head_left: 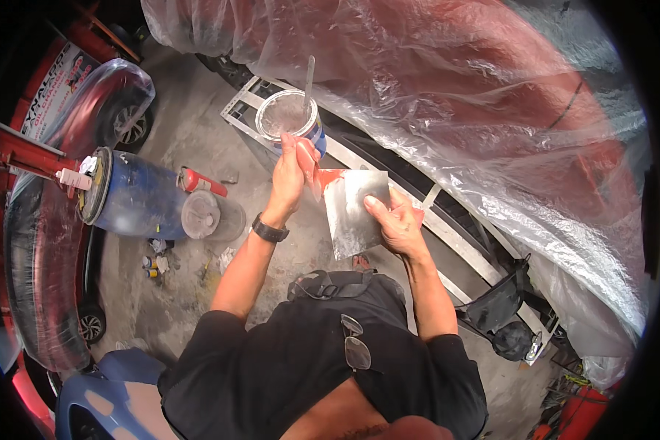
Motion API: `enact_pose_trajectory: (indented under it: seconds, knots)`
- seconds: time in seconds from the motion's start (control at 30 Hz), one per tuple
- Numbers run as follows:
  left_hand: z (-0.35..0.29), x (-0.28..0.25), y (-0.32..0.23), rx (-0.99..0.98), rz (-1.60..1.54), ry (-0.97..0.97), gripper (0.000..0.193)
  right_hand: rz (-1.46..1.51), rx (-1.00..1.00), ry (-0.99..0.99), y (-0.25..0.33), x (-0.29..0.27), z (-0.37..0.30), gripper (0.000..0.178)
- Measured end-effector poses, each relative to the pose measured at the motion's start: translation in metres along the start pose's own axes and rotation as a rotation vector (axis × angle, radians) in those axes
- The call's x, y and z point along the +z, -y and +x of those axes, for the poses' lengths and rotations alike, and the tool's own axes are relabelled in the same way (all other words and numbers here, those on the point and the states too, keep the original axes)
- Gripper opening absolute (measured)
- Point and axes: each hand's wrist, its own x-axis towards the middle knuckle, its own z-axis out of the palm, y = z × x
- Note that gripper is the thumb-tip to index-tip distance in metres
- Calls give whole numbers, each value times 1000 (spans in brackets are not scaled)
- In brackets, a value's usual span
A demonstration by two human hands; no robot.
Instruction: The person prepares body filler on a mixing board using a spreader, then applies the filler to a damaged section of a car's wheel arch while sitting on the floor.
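Observation:
In front of my chest, my right hand (396, 224) grips a flat grey metal plate (350, 220), its thumb pressed on the face. Pale smears cover the plate, and a red streak marks its upper left corner. My left hand (289, 180) is closed on a pinkish-red flexible piece (309, 163) beside that corner; its exact kind I cannot make out. Just beyond the left fingers stands an open blue can (317, 138) with a greyish, coated inside. A stirring stick (310, 77) leans up out of it.
The can rests on a pale metal ladder-like frame (436, 268) alongside a red car under plastic sheeting (433, 81). A black bag (499, 297) hangs at the frame's right. To the left are a blue drum (143, 194), a red cylinder (204, 182), a lidded tub (200, 214) and another covered car (44, 271).

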Motion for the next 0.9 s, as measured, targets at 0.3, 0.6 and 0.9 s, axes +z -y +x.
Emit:
enact_pose_trajectory:
  seconds: [0.3, 0.6, 0.9]
  knots:
    - [-5, 12, -7, -67, -189, -13, 61, -258, -104, -19, 25, -3, -9, 24]
    - [-17, 21, -6, 321, 292, 44, 60, -875, -540, -117, 36, 27, -4, 21]
    - [-14, 15, 6, 74, -23, 130, 62, -70, -47, 25, 12, 9, 5, 31]
